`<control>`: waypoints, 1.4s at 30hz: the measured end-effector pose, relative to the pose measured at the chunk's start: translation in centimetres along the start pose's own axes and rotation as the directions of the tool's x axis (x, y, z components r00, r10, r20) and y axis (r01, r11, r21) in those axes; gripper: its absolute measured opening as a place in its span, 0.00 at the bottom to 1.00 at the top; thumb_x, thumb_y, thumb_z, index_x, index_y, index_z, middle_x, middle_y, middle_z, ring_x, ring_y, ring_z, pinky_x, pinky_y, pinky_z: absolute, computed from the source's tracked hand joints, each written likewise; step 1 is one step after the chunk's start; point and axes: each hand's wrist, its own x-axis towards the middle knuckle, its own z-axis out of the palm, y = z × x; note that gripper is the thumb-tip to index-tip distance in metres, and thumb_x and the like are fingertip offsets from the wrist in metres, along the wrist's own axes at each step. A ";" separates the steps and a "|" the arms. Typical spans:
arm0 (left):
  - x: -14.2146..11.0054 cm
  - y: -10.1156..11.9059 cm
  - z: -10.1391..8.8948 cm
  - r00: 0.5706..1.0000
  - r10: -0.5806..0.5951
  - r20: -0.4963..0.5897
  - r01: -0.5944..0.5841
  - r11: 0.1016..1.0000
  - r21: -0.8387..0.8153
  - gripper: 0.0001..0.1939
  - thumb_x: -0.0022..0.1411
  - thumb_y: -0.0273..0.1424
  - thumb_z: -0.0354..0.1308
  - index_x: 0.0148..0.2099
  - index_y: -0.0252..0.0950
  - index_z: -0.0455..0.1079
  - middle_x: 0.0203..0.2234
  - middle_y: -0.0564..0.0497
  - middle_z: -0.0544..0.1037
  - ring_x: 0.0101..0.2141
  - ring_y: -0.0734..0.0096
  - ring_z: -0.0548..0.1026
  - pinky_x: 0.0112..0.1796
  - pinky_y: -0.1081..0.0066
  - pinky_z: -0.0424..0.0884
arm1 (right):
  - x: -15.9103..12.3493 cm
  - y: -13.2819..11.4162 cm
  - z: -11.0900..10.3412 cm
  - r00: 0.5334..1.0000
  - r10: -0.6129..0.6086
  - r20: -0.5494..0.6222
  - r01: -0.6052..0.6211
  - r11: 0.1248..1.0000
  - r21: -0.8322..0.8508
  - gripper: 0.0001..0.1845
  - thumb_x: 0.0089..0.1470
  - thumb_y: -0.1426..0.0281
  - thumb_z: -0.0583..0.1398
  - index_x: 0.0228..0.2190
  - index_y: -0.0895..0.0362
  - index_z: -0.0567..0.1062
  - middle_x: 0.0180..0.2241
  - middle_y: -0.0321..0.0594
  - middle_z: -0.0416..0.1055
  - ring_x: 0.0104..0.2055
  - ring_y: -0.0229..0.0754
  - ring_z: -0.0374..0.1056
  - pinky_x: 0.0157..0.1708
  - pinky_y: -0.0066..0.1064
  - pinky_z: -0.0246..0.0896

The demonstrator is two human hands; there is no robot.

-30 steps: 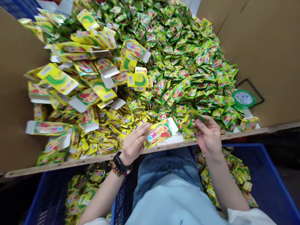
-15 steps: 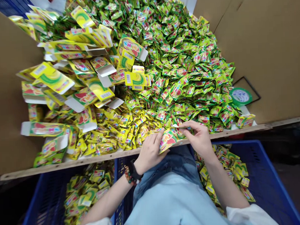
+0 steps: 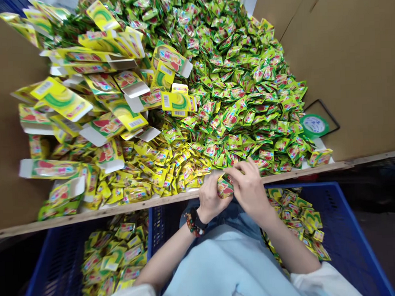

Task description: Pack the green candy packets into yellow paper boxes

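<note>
Just over the table's front edge, a small yellow-green carton [image 3: 225, 187] with a red fruit print is held between my two hands. My left hand [image 3: 212, 194] grips it from the left, thumb and fingers closed around its side. My right hand [image 3: 251, 190] is closed at the carton's upper right end, its fingers covering that end, so the flaps are hidden. Right behind my hands lie small yellow sachets [image 3: 172, 166] and a large heap of green sachets [image 3: 228, 95].
Open-ended empty-looking cartons [image 3: 118, 94] pile up at the left. A roll of green tape [image 3: 314, 126] lies at the right by a brown cardboard wall [image 3: 353, 73]. Below the wooden edge [image 3: 122, 208], blue crates [image 3: 344, 212] hold filled-looking cartons [image 3: 107, 259].
My right hand has moved left and closed in over the carton's end, where a white flap showed before. My left hand has shifted slightly right, and the carton is now more covered.
</note>
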 end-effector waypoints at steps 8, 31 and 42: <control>-0.3 -0.4 -0.6 1.000 -0.026 0.009 0.027 0.992 -0.125 0.30 0.55 0.36 0.59 0.58 0.37 0.57 0.42 0.45 0.75 0.40 0.62 0.77 0.38 0.62 0.77 | -1.3 0.5 1.9 0.982 -0.159 -0.103 0.170 0.979 0.116 0.21 0.62 0.77 0.54 0.54 0.50 0.72 0.40 0.43 0.75 0.43 0.44 0.68 0.47 0.39 0.56; -0.2 -0.7 -0.1 0.998 0.020 -0.066 -0.021 1.000 -0.005 0.28 0.64 0.37 0.50 0.63 0.36 0.48 0.48 0.38 0.69 0.46 0.55 0.75 0.40 0.57 0.76 | -2.7 -0.3 4.2 0.966 0.207 0.155 -0.250 0.592 0.766 0.18 0.55 0.65 0.62 0.48 0.48 0.79 0.51 0.39 0.76 0.56 0.50 0.70 0.59 0.46 0.63; 0.2 -0.3 -0.2 1.000 -0.021 -0.022 0.022 1.000 0.020 0.25 0.64 0.37 0.49 0.61 0.37 0.51 0.42 0.41 0.71 0.41 0.57 0.74 0.35 0.61 0.75 | -2.2 -0.7 4.6 0.904 0.414 0.105 -0.338 0.544 0.768 0.14 0.56 0.68 0.61 0.43 0.49 0.81 0.44 0.39 0.79 0.46 0.50 0.77 0.48 0.42 0.73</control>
